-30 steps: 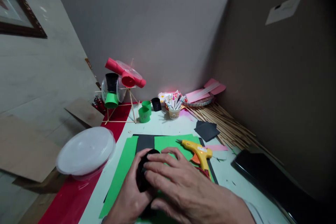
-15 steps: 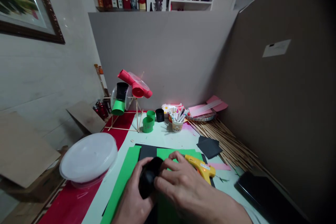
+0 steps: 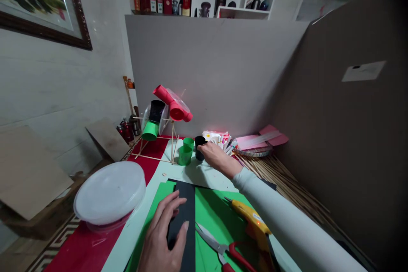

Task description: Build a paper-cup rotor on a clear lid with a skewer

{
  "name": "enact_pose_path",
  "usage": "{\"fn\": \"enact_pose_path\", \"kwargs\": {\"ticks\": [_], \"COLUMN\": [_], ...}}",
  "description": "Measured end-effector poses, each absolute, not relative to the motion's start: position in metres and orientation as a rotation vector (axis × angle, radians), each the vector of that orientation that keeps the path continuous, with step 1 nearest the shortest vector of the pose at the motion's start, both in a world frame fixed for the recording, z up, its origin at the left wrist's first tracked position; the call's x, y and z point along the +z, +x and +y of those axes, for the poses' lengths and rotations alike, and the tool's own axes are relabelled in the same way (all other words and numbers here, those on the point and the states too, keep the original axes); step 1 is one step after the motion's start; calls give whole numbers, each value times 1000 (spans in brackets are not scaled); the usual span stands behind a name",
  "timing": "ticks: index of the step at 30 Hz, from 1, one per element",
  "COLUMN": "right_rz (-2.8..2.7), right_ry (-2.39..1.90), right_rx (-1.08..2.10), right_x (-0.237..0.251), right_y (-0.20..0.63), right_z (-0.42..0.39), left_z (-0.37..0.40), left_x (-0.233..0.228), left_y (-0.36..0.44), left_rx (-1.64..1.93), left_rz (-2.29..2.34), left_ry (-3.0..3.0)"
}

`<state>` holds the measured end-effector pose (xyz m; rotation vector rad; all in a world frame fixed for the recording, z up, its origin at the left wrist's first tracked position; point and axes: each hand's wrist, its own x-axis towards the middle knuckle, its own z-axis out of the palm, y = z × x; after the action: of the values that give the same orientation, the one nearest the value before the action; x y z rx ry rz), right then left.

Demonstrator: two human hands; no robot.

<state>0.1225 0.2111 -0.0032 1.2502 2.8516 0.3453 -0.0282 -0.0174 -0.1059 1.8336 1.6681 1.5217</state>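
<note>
At the back of the table my right hand [image 3: 210, 153] reaches out with its fingers closed on a black paper tube [image 3: 199, 153]. Another black tube seems to stand right behind it, mostly covered. Two green paper tubes [image 3: 185, 155] stand upright just left of that hand. My left hand [image 3: 165, 229] holds nothing, its fingers apart, over a black paper strip [image 3: 185, 216] on green paper [image 3: 219, 208]. Scissors with red handles [image 3: 219, 246] lie spread on the green sheet. Right of them is a yellow glue gun [image 3: 251, 216] with a small orange light.
A stick frame [image 3: 173, 144] carrying red, green and black paper tubes stands at back left. Nearer are white plastic lids [image 3: 110, 191]. Pink sheets [image 3: 255, 139] and many thin wooden sticks [image 3: 287, 182] lie at right. Grey boards [image 3: 216, 72] wall the back and right.
My right hand has carried the black tube away from my left hand to the back, beside the green tubes. My left hand has let go and opened. The scissors have come into view.
</note>
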Motion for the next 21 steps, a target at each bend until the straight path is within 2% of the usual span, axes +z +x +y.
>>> {"fn": "enact_pose_path", "kwargs": {"ticks": [3, 10, 21], "right_rz": [2809, 2755, 2789], "right_ry": [1245, 1235, 1274], "right_rx": [353, 336, 318], "right_x": [-11, -14, -5], "right_y": [117, 105, 101], "right_z": [222, 235, 231], "left_z": [-19, -20, -16], "left_x": [-100, -91, -91], "left_y": [-25, -36, -41], "left_rx": [1569, 1458, 1440], "left_rz": [1761, 1657, 1618], "left_ry": [1835, 2115, 2166]}}
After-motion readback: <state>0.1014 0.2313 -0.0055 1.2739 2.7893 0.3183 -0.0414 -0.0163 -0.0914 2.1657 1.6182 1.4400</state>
